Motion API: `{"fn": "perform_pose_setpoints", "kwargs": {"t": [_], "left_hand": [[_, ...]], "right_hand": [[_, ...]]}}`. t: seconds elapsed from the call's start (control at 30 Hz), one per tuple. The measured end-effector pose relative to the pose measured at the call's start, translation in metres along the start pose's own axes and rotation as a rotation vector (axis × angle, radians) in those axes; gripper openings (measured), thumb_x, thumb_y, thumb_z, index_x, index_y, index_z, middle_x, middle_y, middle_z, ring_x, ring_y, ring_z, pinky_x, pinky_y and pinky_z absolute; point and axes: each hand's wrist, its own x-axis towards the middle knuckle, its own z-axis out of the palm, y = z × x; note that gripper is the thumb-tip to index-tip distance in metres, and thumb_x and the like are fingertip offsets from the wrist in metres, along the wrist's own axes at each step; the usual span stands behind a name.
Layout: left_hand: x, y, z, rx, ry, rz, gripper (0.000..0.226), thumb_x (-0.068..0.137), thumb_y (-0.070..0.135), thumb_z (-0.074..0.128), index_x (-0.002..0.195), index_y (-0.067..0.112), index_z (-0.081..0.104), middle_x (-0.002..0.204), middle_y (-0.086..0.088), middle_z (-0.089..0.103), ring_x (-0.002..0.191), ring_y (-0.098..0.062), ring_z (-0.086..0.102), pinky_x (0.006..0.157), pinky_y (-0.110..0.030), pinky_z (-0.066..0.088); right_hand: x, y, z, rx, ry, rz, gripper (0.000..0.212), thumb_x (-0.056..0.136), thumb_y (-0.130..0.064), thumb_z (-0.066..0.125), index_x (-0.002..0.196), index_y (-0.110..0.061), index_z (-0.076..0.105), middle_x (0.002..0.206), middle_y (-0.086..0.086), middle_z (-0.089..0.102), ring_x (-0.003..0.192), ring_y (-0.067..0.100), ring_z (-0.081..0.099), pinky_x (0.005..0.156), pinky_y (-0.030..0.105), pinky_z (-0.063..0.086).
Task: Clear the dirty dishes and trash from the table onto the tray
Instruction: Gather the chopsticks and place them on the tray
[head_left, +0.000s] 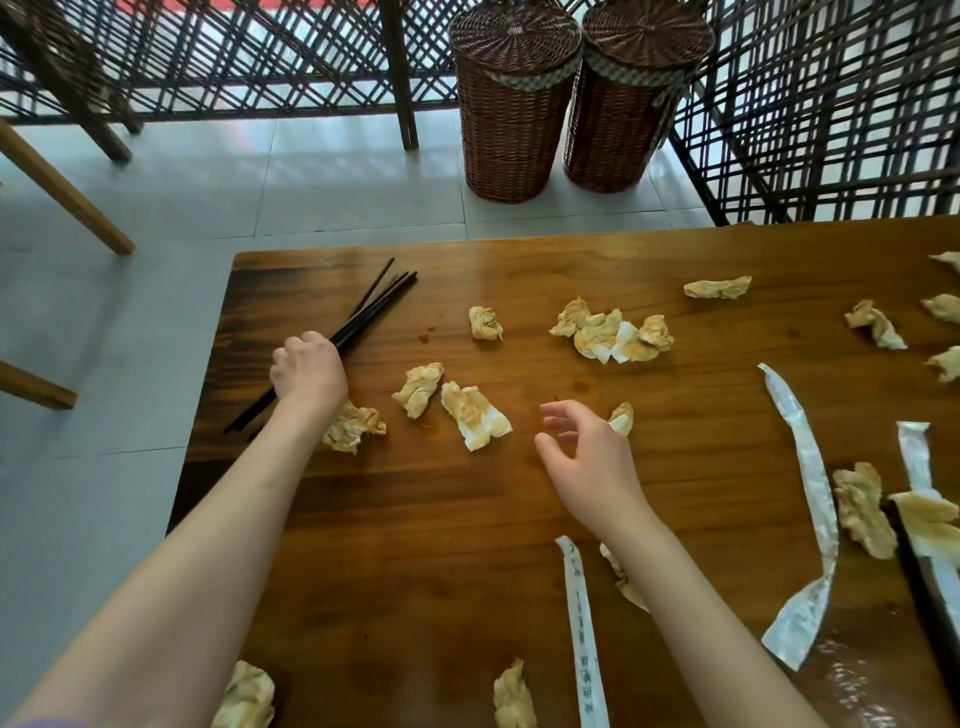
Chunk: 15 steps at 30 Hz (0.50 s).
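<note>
My left hand (307, 371) is closed around a bundle of black chopsticks (378, 304) near the left edge of the wooden table (426, 519). The sticks point up and to the right from my fist. My right hand (584, 457) hovers open over the middle of the table, fingers spread, holding nothing. Several crumpled stained napkins lie scattered around: one (418, 388) and another (475, 415) between my hands, one (350, 427) partly under my left wrist, a cluster (613, 335) farther back. Long white chopstick wrappers (805, 499) (584, 639) lie to the right. A dark tray edge (922, 577) shows at the far right.
Two tall wicker baskets (511, 104) (626, 98) stand on the tiled floor beyond the table, in front of a dark lattice screen (234, 57). Wooden chair legs (67, 192) stand at the left. More napkins lie at the near edge (249, 696) and far right (878, 325).
</note>
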Motion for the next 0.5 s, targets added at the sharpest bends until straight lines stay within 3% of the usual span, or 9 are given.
{"fn": "perform_pose_setpoints", "kwargs": {"t": [0.33,0.5], "left_hand": [[-0.028,0.019,-0.031,-0.167,0.116,0.085,0.022,0.094,0.005,0.041,0.116,0.001,0.045,0.109,-0.023,0.057,0.101,-0.038,0.051,0.081,-0.046,0.048],[-0.078,0.039,-0.037,-0.365,0.058,0.16,0.019,0.098,0.013,0.039,0.114,0.01,0.049,0.1,-0.014,0.059,0.083,-0.027,0.059,0.061,-0.038,0.053]], "right_hand": [[-0.021,0.016,-0.029,0.029,0.044,0.046,0.029,0.091,-0.023,0.057,0.12,-0.024,0.056,0.117,-0.007,0.061,0.105,0.007,0.056,0.084,0.023,0.049],[-0.04,0.032,-0.056,0.051,0.067,0.078,0.029,0.091,-0.024,0.057,0.12,-0.027,0.055,0.111,-0.013,0.059,0.1,0.003,0.054,0.078,0.02,0.05]]}}
